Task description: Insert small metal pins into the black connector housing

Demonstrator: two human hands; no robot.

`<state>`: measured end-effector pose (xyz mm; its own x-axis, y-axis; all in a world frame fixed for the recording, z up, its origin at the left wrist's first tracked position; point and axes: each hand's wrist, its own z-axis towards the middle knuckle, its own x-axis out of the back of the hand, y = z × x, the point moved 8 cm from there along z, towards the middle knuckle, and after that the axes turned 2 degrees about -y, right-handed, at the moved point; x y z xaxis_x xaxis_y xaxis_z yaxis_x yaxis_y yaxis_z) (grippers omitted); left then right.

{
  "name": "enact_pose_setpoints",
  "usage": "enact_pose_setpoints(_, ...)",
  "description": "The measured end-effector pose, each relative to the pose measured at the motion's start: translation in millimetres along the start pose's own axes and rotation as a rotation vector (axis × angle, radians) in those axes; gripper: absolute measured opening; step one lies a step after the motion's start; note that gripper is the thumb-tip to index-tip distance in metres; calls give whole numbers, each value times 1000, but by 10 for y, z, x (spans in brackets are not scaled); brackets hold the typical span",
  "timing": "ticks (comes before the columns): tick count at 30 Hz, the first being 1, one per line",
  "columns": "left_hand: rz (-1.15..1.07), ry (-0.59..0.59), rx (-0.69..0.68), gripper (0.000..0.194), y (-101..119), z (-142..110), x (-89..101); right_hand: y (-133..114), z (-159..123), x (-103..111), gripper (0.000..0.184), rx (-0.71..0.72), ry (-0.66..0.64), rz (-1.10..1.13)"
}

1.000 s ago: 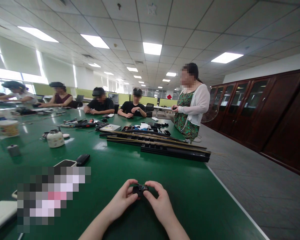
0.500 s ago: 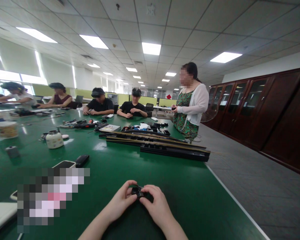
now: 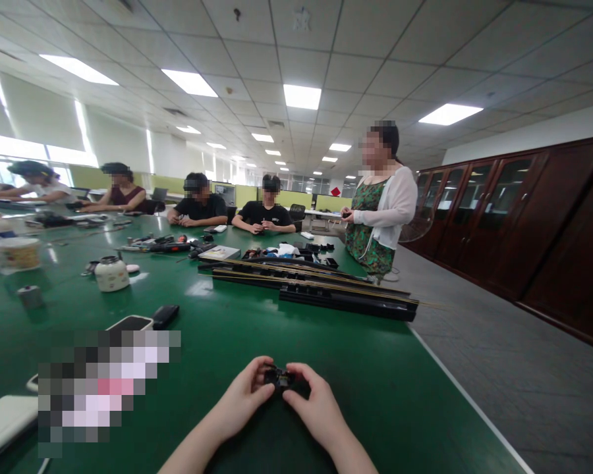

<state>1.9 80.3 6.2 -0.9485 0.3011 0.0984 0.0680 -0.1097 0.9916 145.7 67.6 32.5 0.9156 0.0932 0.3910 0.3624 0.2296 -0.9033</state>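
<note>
A small black part (image 3: 279, 379), seemingly plastic and too small to name more exactly, is held between my two hands just above the green table (image 3: 217, 345). My left hand (image 3: 247, 392) grips its left side between thumb and fingers. On the other side, my right hand (image 3: 312, 395) has its thumb and curled fingers closed on the right side of the same part. Fingertips cover some of its edges. Beyond the hands lie long black rails (image 3: 346, 303) with thin brass-coloured rods (image 3: 321, 282) across them.
To the left are a phone (image 3: 131, 324), a black case (image 3: 166, 316), a white box-like object (image 3: 4, 421) and a cream jar (image 3: 112, 274). Tools (image 3: 165, 245) lie farther back. Several people sit across the table; one person (image 3: 380, 204) stands at its right edge.
My right fingers moved over the black part, then shifted back to the right, baring more of it. My left hand keeps its hold. The view has shifted slightly.
</note>
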Motion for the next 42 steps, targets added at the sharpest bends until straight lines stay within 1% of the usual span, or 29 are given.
enact_pose_setpoints(2, 183, 71, -5, 40, 3, -16, 65, 40, 11, 1, 37, -1, 5, 15)
enact_pose_setpoints(4, 341, 117, -13, 41, 27, -34, 108, 74, 22, 8, 37, 10, 21, 40)
enact_pose_setpoints(6, 439, 130, -3, 40, 42, -45, 124, 88, 28, 13, 36, 23, 33, 44)
enact_pose_setpoints(8, 490, 131, 11, 40, 48, -49, 134, 84, 27, 9, 36, 29, 31, 21)
enact_pose_setpoints(16, 540, 134, -43, 42, 59, -47, 163, 68, 10, -36, 41, 11, 8, -106)
enact_pose_setpoints(22, 575, 127, -48, 46, 61, -59, 154, 80, 8, -41, 39, -4, 16, -152)
enact_pose_setpoints(29, 574, 130, -85, 36, 96, -58, 156, 62, 2, -44, 36, 7, 19, -174)
enact_pose_setpoints(36, 646, 106, -71, 43, 37, -49, 137, 60, 10, -70, 35, -37, -35, -242)
enact_pose_setpoints(42, 669, 70, -80, 34, 107, -68, 88, 61, -3, -51, 35, -39, -40, -246)
